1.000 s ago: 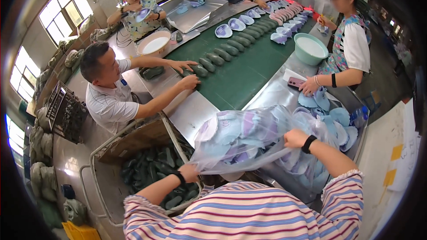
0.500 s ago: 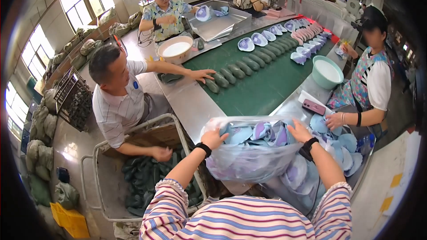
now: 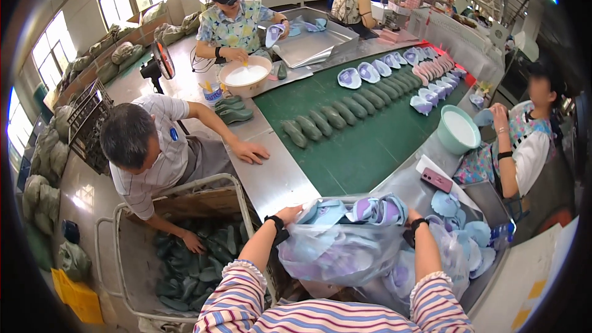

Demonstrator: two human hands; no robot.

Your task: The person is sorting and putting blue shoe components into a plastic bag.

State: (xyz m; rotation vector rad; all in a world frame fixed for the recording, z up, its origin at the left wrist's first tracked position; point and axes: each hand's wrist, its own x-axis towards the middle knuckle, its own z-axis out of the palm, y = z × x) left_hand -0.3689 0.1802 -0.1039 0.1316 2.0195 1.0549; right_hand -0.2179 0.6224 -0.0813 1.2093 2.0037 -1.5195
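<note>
Between my hands is a clear plastic bag (image 3: 336, 253), full of light blue and purple fabric shoe uppers (image 3: 376, 209) that show at its open mouth. My left hand (image 3: 288, 214) grips the bag's rim on the left, its fingers partly hidden by the plastic. On the right side, my right hand (image 3: 413, 217) is closed on the rim too, fingers mostly hidden. Loose blue uppers (image 3: 478, 234) lie in a metal tray just right of the bag. Beyond the bag, a row of dark green shoe lasts (image 3: 333, 117) lines a green conveyor belt (image 3: 327, 163).
A wheeled bin (image 3: 123, 253) of green lasts stands at left, a co-worker's hand (image 3: 193, 242) inside it. Another co-worker's hand (image 3: 237, 54) is over a basin (image 3: 262, 89). At right are a turquoise basin (image 3: 472, 142), a phone (image 3: 436, 179) and a seated co-worker (image 3: 530, 142).
The bag and my hands have moved slightly lower and nearer to me. The co-worker at left has taken a hand off the lasts on the belt and reached down into the bin.
</note>
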